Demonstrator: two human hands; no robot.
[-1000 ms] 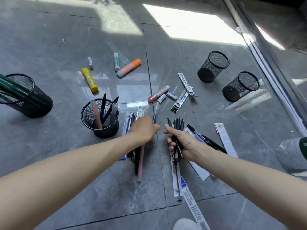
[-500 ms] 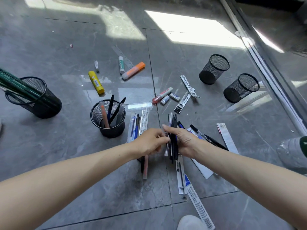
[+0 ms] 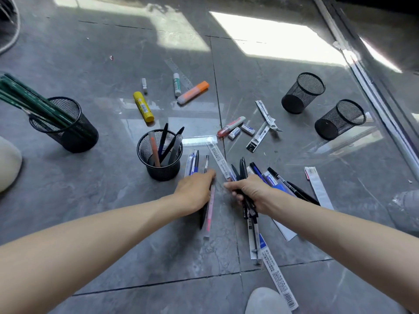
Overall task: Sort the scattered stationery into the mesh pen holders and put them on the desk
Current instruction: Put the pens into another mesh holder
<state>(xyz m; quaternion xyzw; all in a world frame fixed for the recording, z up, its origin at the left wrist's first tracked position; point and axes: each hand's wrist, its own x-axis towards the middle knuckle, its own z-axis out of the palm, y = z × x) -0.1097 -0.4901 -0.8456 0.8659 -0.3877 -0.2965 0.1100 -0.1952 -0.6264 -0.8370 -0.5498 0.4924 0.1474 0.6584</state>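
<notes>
One wide-angle camera, worn on the head, looks forward and steeply down at the glossy grey tiled floor (image 3: 102, 177). It sits close: both forearms fill the bottom, left hand (image 3: 195, 189) and right hand (image 3: 251, 191) mid-frame.

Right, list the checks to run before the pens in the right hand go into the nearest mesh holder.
1. Right hand grips the black pens as one bundle: ok.
2. Nearest mesh holder stands upright, mouth upward: ok.
3. Room in it beside the pens inside: ok.
4. Left hand has a hold on the pink pen under it: cannot tell, fingers hidden.
5. All pens gathered: not ok, loose black pens lie to the right of the right hand.
</notes>
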